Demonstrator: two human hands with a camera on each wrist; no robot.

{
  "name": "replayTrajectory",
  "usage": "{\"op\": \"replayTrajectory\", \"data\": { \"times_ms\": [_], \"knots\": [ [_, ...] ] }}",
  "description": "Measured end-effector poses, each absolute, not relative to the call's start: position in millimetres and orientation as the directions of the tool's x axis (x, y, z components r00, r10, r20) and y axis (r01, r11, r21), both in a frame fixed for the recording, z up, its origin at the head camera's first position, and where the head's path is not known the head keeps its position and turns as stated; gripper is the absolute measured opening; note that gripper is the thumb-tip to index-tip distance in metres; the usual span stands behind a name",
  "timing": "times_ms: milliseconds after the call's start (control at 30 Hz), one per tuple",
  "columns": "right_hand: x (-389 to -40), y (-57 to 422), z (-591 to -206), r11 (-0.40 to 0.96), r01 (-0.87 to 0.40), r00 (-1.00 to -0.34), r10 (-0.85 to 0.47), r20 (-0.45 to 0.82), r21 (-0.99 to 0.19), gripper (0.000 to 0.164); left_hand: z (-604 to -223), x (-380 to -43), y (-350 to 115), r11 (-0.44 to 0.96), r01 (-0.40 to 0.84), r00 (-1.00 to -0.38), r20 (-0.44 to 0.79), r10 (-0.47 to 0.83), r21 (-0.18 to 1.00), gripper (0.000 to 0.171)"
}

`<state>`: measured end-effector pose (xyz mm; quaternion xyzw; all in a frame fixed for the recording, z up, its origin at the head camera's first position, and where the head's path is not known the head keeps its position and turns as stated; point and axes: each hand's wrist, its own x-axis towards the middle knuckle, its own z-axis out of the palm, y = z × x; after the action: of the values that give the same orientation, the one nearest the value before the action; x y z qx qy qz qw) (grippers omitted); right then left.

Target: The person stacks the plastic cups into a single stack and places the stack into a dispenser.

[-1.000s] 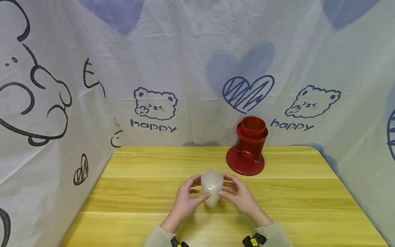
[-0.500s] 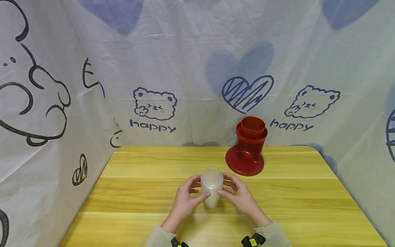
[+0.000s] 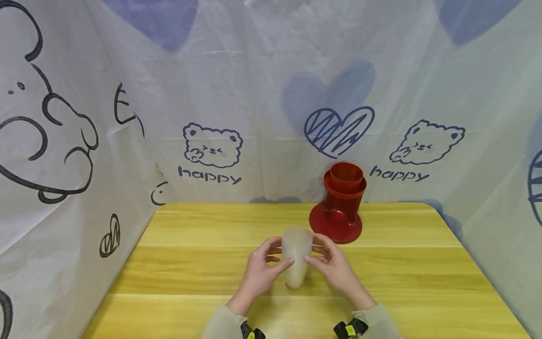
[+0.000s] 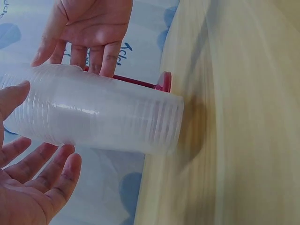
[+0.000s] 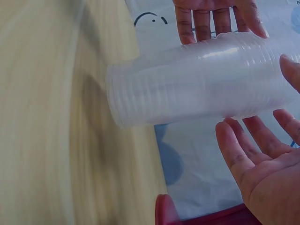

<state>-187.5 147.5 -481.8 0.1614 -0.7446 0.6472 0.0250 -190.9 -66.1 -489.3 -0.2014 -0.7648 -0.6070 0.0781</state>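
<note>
A stack of clear plastic cups (image 3: 296,252) is held between both hands, its narrow end lower. In the head view the left hand (image 3: 262,272) holds its left side, with the thumb in front and the fingers behind. From the right, the right hand (image 3: 336,269) grips the wider upper part in the same way. Both wrist views show the nested rims of the stack (image 4: 108,112) and a shadow on the table beside its lower end. Whether that end touches the table is hard to tell.
A red holder (image 3: 344,202) stands upright behind the hands, to the right, with a broad round base and an upper tube inside a wider collar. The wooden table (image 3: 203,268) meets a printed white cloth (image 3: 262,155) at its back edge.
Both hands and the cup stack have shifted slightly right in the head view. The stack now leans, showing more of its side than its top. The red holder stays in place.
</note>
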Motion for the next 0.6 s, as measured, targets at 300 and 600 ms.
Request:
{"op": "replayTrajectory", "data": {
  "times_ms": [300, 600],
  "knots": [
    [-193.3, 157.6, -472.1, 0.111, -0.293, -0.942, -0.201, 0.268, -0.949, 0.052, -481.1, -199.1, -55.4, 0.193, 0.406, -0.9, 0.355, 0.252, 0.893, 0.053],
    [-203.6, 166.1, -459.5, 0.15, -0.355, -0.926, -0.191, 0.325, -0.923, 0.05, -468.3, -209.2, -48.1, 0.208, 0.48, -0.867, 0.424, 0.262, 0.852, 0.056]
  ]
}}
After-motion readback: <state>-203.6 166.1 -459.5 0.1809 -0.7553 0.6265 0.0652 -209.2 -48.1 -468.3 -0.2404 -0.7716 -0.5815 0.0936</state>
